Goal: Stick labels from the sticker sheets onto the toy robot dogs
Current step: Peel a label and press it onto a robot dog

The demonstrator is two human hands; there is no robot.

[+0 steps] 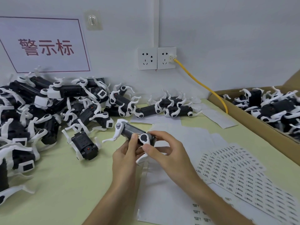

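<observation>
I hold one toy robot dog (129, 132), black-bodied with white legs, above the middle of the table, lying on its side. My left hand (125, 153) grips its body from below, thumb on top. My right hand (162, 148) pinches its near end beside the round leg joint. Sticker sheets (230, 169) with rows of small grey labels lie fanned out to the right of my hands. A partly used sheet (164, 200) lies under my right forearm. Whether a label is on my fingertips I cannot tell.
A big heap of toy robot dogs (48, 108) fills the table's left and back. A cardboard box (253, 122) at the right holds several more. A yellow cable (203, 85) runs from the wall socket (166, 58) down behind the box. Blank backing sheets (217, 117) lie near the wall.
</observation>
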